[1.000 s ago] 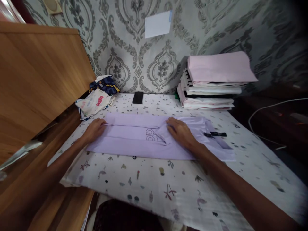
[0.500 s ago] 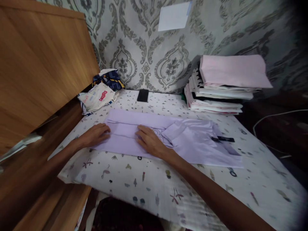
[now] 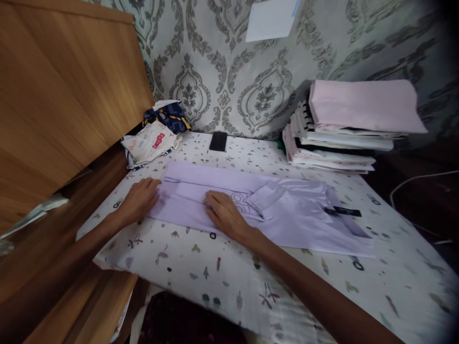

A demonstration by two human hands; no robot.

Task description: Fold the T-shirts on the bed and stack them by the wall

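A lavender shirt [image 3: 297, 215] lies folded lengthwise into a long strip, with its collar end and black label to the right. Part of a dark line print shows near its middle. At the strip's left end, my left hand [image 3: 140, 199] has its fingers bent around the hem, their tips partly hidden. My right hand [image 3: 225, 214] rests palm down on the middle of the shirt, beside the print, its fingers stretched out over the cloth.
The shirt lies on a white patterned sheet [image 3: 236, 267]. Folded clothes [image 3: 337, 148] are stacked at the back right; a smaller clothes pile [image 3: 152, 141] sits back left. A black flat object [image 3: 218, 141] lies near the wall. A wooden cabinet [image 3: 68, 86] stands left.
My left hand has shifted left from on top of the cloth to the shirt's left edge. My right hand stays on the shirt's middle. The camera view has turned slightly left.
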